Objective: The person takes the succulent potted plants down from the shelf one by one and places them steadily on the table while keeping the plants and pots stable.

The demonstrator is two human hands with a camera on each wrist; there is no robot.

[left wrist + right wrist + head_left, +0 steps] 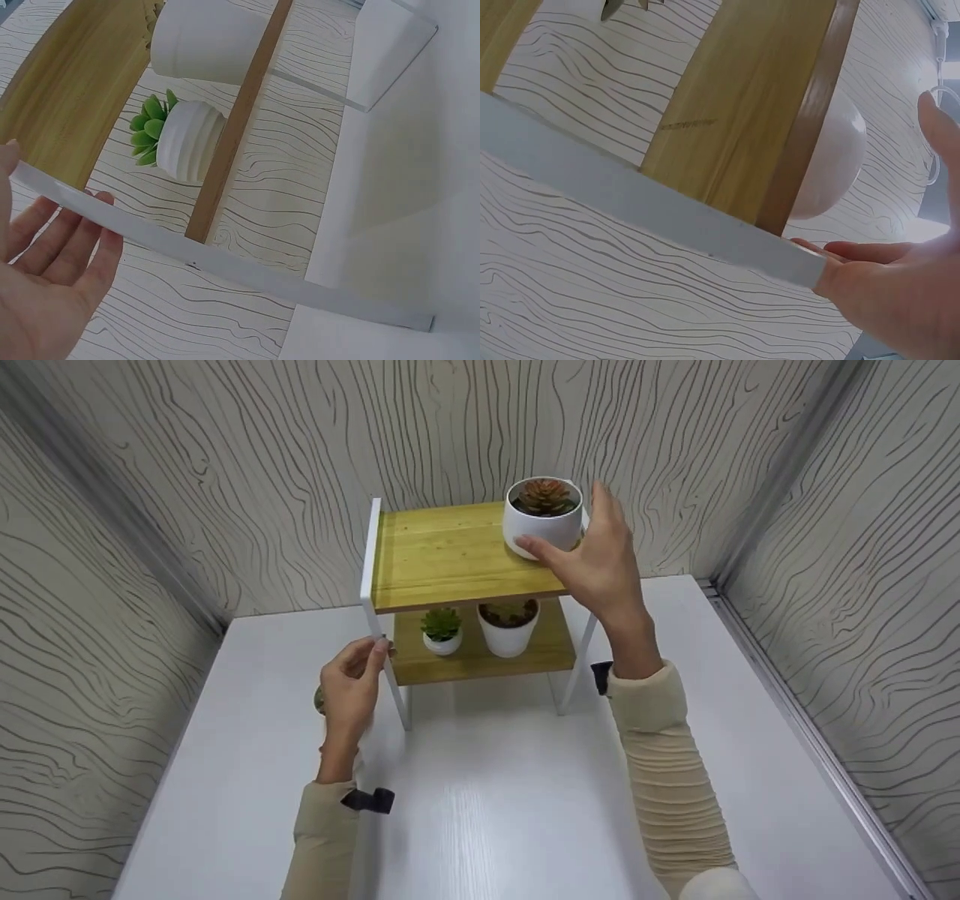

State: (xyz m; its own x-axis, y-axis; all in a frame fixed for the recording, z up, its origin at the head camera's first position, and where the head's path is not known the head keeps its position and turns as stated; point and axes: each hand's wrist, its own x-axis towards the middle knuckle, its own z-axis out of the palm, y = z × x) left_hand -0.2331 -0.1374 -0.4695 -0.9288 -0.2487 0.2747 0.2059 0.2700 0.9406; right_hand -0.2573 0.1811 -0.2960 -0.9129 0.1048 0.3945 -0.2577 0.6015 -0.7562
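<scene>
A two-tier wooden shelf (442, 555) with a white frame stands on the white table. My left hand (351, 679) holds its left front leg (142, 225), thumb on one side and fingers on the other. On the top board, at the right end, sits a round white pot (544, 529) with a reddish-brown succulent (545, 497). My right hand (600, 559) is spread around this pot's right side. In the right wrist view, a gap shows between the thumb (941, 131) and the pot (840, 161), while the fingers are partly hidden behind the frame.
On the lower board stand a small ribbed white pot (191, 142) with a green succulent (441, 623) and a larger white pot (508, 636) with a dark-topped plant. A greenish thing (319, 700) shows partly behind my left hand. Wood-patterned walls (465, 427) enclose the table.
</scene>
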